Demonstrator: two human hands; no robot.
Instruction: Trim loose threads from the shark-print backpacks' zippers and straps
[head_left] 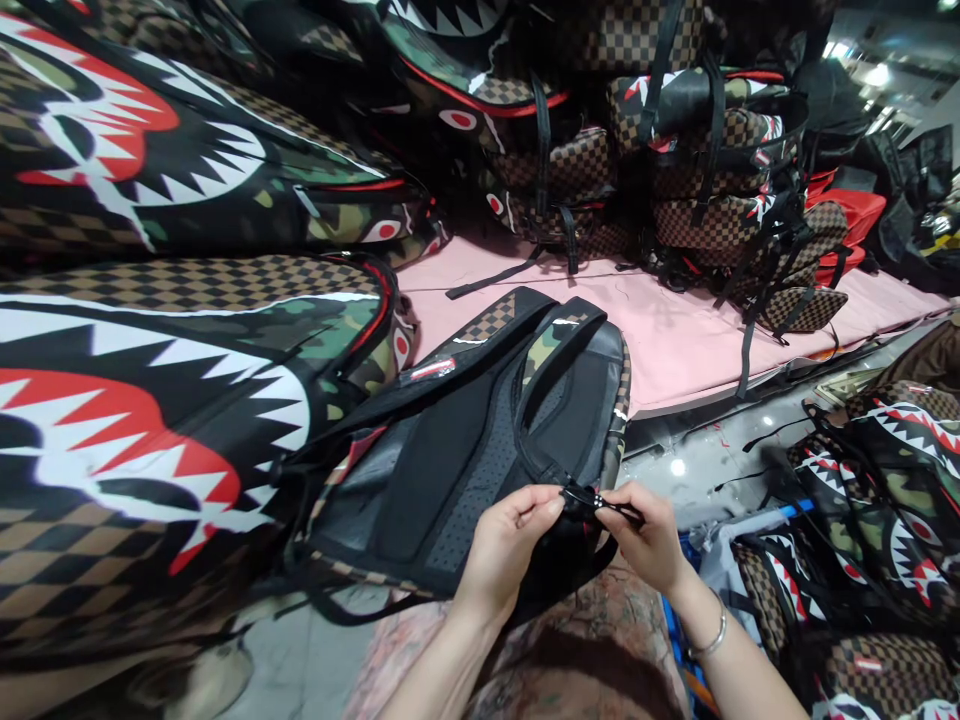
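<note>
A backpack [465, 450] with a black mesh back panel lies back-up in front of me, partly on my lap. Its shoulder strap [555, 370] has camouflage and checker trim. My left hand [506, 540] pinches a small black strap buckle [581, 497] at the strap's lower end. My right hand [649, 540], with a bracelet on its wrist, pinches the thin black webbing strap [622, 512] that comes out of the buckle. Both hands are closed and nearly touch each other.
Finished backpacks with shark-mouth prints are piled at the left [150, 420] and upper left [135, 140]. More checkered backpacks [712, 180] are stacked at the back on a pink table [675, 330]. Further shark-mouth bags [892, 480] lie on the floor at the right.
</note>
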